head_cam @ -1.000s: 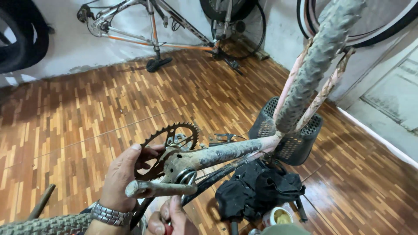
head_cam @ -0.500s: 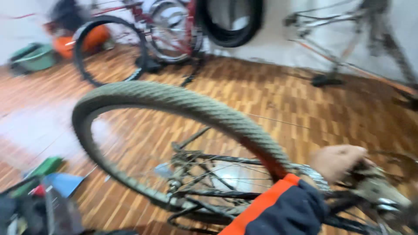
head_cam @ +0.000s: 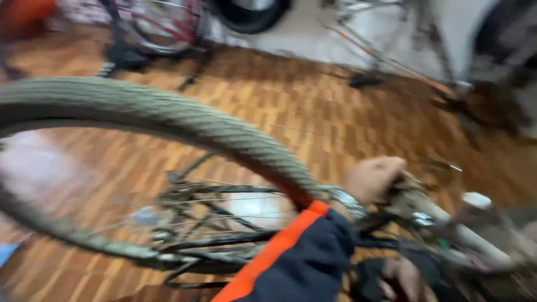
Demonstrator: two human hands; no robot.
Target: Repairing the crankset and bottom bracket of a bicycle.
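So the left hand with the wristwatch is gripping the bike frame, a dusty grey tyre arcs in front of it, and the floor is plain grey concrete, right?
Not quite: the floor is brown wooden parquet, not grey concrete, as the head view shows. The rest holds: the left hand, with a wristwatch, grips the bike frame, and the dusty grey tyre arcs in front of it.

I'm in a bike repair workshop with a parquet floor (head_cam: 291,106). A dusty wheel (head_cam: 168,120) fills my view, more wheels (head_cam: 162,25), a black tyre (head_cam: 249,14) and a bare frame (head_cam: 386,56) lean along the white wall (head_cam: 313,33).
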